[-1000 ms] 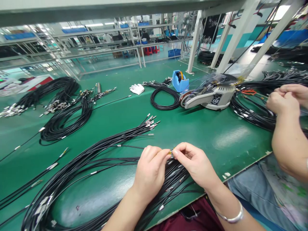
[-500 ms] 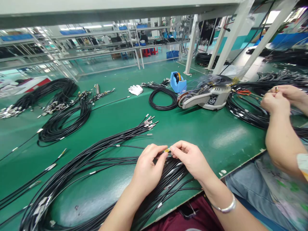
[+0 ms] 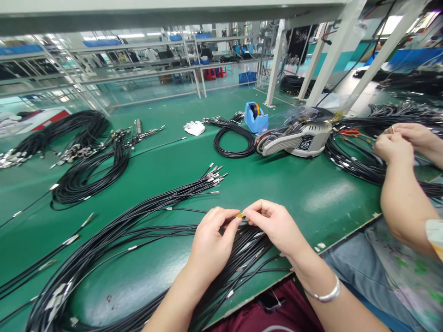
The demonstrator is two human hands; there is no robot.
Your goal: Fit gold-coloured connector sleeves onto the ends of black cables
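Note:
My left hand (image 3: 211, 242) and my right hand (image 3: 273, 226) meet over a bundle of black cables (image 3: 138, 230) on the green table (image 3: 304, 189). Both pinch one small yellow-tipped cable end (image 3: 240, 215) between thumb and fingertips. The left fingers curl closed on one side of it, the right fingers on the other. The cables fan out leftward and end in metal connectors (image 3: 214, 176) further back. A silver bracelet (image 3: 323, 293) circles my right wrist.
A co-worker's hands (image 3: 398, 140) work at the right over coiled black cables (image 3: 353, 157). A grey tape dispenser machine (image 3: 297, 133), a blue tape holder (image 3: 256, 116), a cable coil (image 3: 233, 140), a white glove (image 3: 194, 128) and more coils (image 3: 86, 170) lie behind.
My hands have stayed pinched on the yellow-tipped cable end, shifting slightly up and left in view. The co-worker's hands have moved a little.

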